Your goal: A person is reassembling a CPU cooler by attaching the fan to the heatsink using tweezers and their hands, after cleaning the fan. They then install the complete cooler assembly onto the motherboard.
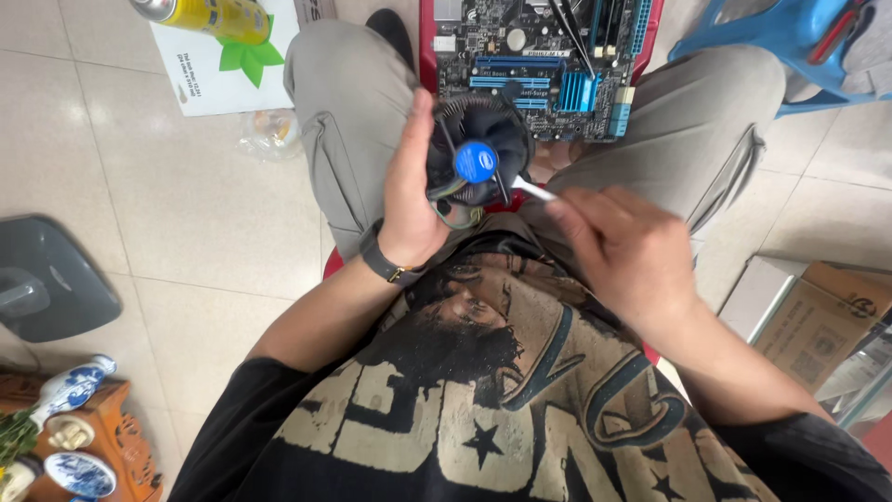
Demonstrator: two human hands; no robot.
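Observation:
My left hand (409, 191) grips a round black cooler fan (478, 158) with a blue centre sticker, held over my lap. A watch with a dark strap (379, 256) sits on that wrist. My right hand (623, 251) pinches a thin white stick (534, 191), and the stick's tip touches the fan's lower right edge. A dark circuit board (548, 65) with blue slots lies beyond the fan, between my knees, on a red seat (650, 37).
A yellow can (209, 14) lies on a white sheet (214, 74) at the far left, with a crumpled clear bag (269, 130) beside it. A grey stand base (46, 279) sits left, blue-and-white ceramics (65, 418) lower left, a cardboard box (818, 316) right, a blue stool (771, 37) upper right.

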